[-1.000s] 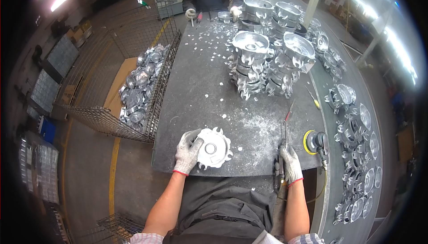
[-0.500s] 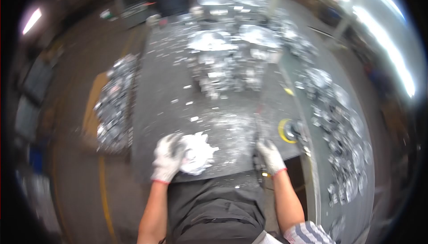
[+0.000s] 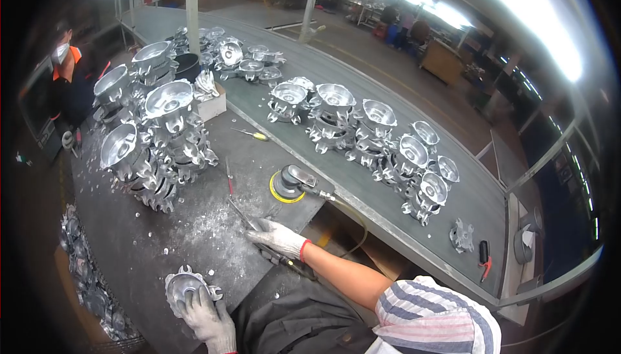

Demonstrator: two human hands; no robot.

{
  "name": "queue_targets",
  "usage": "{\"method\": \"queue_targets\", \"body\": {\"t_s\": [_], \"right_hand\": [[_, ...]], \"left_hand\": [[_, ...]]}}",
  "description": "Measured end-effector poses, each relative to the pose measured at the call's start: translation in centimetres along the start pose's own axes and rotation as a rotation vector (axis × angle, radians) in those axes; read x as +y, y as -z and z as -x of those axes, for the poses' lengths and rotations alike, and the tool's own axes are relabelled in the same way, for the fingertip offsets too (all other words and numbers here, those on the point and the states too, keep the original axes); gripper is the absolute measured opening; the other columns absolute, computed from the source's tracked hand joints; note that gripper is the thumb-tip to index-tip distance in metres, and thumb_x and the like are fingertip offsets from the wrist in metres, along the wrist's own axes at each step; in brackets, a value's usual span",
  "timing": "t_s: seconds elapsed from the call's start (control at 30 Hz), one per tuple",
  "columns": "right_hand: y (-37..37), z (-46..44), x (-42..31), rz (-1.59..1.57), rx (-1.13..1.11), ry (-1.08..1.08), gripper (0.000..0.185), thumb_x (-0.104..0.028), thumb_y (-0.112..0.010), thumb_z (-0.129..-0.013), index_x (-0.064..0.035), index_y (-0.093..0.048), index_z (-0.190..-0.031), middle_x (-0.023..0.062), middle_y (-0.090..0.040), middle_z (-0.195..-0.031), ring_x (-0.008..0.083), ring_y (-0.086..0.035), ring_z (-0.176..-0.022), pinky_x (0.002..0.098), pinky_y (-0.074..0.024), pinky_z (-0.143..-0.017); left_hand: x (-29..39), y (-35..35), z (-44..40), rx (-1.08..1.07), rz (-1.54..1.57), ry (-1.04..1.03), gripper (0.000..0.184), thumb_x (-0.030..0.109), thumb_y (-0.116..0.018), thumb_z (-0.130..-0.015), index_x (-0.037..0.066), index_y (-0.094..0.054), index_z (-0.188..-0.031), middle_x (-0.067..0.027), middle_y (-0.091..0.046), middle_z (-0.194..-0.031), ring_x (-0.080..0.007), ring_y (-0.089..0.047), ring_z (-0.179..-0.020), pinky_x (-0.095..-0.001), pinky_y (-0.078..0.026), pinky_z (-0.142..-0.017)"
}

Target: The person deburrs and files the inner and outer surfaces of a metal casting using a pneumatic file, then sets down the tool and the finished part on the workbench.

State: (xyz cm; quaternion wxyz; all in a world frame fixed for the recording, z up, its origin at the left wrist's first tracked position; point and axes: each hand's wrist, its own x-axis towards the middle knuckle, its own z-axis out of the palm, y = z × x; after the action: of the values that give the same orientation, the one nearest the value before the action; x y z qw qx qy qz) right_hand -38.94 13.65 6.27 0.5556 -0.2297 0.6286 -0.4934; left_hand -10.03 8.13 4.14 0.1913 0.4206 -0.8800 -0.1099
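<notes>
My left hand (image 3: 210, 320), in a white work glove, lies over a silvery metal casting (image 3: 183, 284) at the table's near edge. Its fingers reach over the rim into the casting's round hollow. My right hand (image 3: 278, 237), gloved too, is closed round a slim file-like tool; a thin blade (image 3: 240, 213) points out past the fingers. A dark tool body with a hose (image 3: 291, 263) shows below that hand; whether it joins the blade is hidden. White dust and chips lie on the dark table (image 3: 239, 153) between the hands. A red-handled tool (image 3: 229, 176) lies just beyond the blade.
A round sander (image 3: 286, 184) with a yellow rim stands at the table's right edge. Stacked castings (image 3: 169, 105) fill the far left; more castings (image 3: 378, 115) line the green conveyor (image 3: 475, 208). A masked co-worker (image 3: 68, 76) stands far left. A crate of castings (image 3: 84, 267) is below.
My view has swung to the right, bringing the conveyor and sander towards the middle. My left hand stays on the casting, and my right hand stays by the tool near the table's edge.
</notes>
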Motion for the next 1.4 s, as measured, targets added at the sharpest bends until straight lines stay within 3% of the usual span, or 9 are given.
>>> {"method": "queue_targets", "body": {"t_s": [0.1, 0.2, 0.3, 0.4, 0.57, 0.67, 0.8, 1.03, 1.4], "right_hand": [[0.1, -0.2, 0.3, 0.019, 0.008, 0.003, 0.041, -0.046, -0.065, -0.097, -0.0125, -0.054, -0.118, -0.0013, -0.054, -0.077, 0.0091, -0.051, -0.053, 0.0269, -0.0415, -0.043], [0.1, -0.5, 0.5, 0.031, 0.008, 0.021, 0.042, -0.046, -0.066, -0.097, -0.0119, -0.053, -0.118, -0.0009, -0.054, -0.076, 0.0096, -0.051, -0.053, 0.0275, -0.0417, -0.043], [0.2, -0.3, 0.4, 0.022, -0.013, 0.023, 0.044, -0.046, -0.066, -0.097, -0.0113, -0.052, -0.12, -0.001, -0.054, -0.077, 0.0093, -0.051, -0.054, 0.0274, -0.042, -0.043], [-0.3, 0.5, -0.4, 0.008, 0.028, 0.014, 0.045, -0.046, -0.066, -0.097, -0.0111, -0.052, -0.123, -0.0007, -0.054, -0.076, 0.0093, -0.051, -0.053, 0.0277, -0.0422, -0.043], [0.1, -0.3, 0.1, 0.034, -0.003, 0.006, 0.045, -0.044, -0.065, -0.097, -0.0107, -0.052, -0.123, -0.0005, -0.055, -0.076, 0.0096, -0.052, -0.052, 0.0275, -0.0425, -0.043], [0.1, -0.1, 0.2, 0.034, -0.01, 0.014, 0.043, -0.045, -0.065, -0.097, -0.0111, -0.053, -0.121, -0.0009, -0.055, -0.076, 0.0094, -0.052, -0.053, 0.0271, -0.0425, -0.043], [0.0, -0.3, 0.2, 0.039, 0.007, 0.018, 0.04, -0.045, -0.065, -0.097, -0.0125, -0.054, -0.119, -0.0014, -0.055, -0.075, 0.0092, -0.052, -0.053, 0.0268, -0.0423, -0.043], [-0.1, -0.2, 0.1, 0.057, 0.012, -0.01, 0.04, -0.045, -0.066, -0.097, -0.0132, -0.054, -0.118, -0.0015, -0.054, -0.075, 0.009, -0.052, -0.053, 0.0269, -0.0426, -0.043], [-0.1, 0.0, 0.1, 0.038, 0.017, 0.002, 0.041, -0.044, -0.066, -0.097, -0.0115, -0.053, -0.118, -0.0007, -0.054, -0.074, 0.0098, -0.051, -0.051, 0.0269, -0.0418, -0.041]], "left_hand": [[-0.2, -0.1, -0.1, 0.031, 0.033, -0.044, 0.043, 0.006, -0.07, -0.08, -0.005, -0.062, -0.121, -0.0228, -0.063, -0.114, -0.043, -0.054, -0.121, -0.0578, -0.031, -0.115], [-0.5, -0.3, 0.3, 0.061, -0.005, -0.08, 0.037, 0.008, -0.066, -0.089, -0.006, -0.062, -0.123, -0.0218, -0.064, -0.119, -0.0399, -0.057, -0.121, -0.0524, -0.037, -0.113], [-4.3, -3.1, 1.4, 0.05, -0.17, -0.115, 0.053, 0.037, -0.065, -0.095, 0.021, -0.057, -0.145, -0.0131, -0.052, -0.15, -0.0432, -0.043, -0.139, -0.0599, -0.029, -0.118], [-4.3, -1.4, 2.3, 0.141, -0.275, -0.144, 0.047, 0.035, -0.063, -0.095, 0.02, -0.061, -0.14, -0.0124, -0.052, -0.15, -0.0437, -0.047, -0.136, -0.0602, -0.034, -0.114], [-4.6, 1.4, 3.2, 0.338, -0.295, -0.045, 0.046, 0.046, -0.057, -0.1, 0.016, -0.065, -0.134, -0.0165, -0.061, -0.134, -0.0448, -0.054, -0.123, -0.0584, -0.044, -0.104], [-6.8, 1.5, 4.0, 0.302, -0.294, 0.048, 0.048, 0.047, -0.057, -0.1, 0.012, -0.065, -0.131, -0.0179, -0.061, -0.133, -0.0452, -0.054, -0.122, -0.0568, -0.046, -0.102], [-8.0, 2.0, 3.5, 0.311, 0.022, 0.055, 0.044, 0.037, -0.063, -0.099, 0.001, -0.066, -0.125, -0.0233, -0.06, -0.131, -0.0438, -0.057, -0.118, -0.0513, -0.046, -0.103], [-6.3, -0.2, 2.9, 0.27, 0.103, 0.056, 0.037, 0.027, -0.062, -0.099, 0.01, -0.067, -0.132, -0.0311, -0.049, -0.145, -0.0469, -0.053, -0.129, -0.0494, -0.047, -0.105], [-6.0, -0.9, 3.1, 0.303, 0.137, 0.052, 0.037, 0.026, -0.055, -0.104, 0.005, -0.065, -0.133, -0.0294, -0.049, -0.146, -0.0419, -0.054, -0.13, -0.0454, -0.048, -0.105]]}}
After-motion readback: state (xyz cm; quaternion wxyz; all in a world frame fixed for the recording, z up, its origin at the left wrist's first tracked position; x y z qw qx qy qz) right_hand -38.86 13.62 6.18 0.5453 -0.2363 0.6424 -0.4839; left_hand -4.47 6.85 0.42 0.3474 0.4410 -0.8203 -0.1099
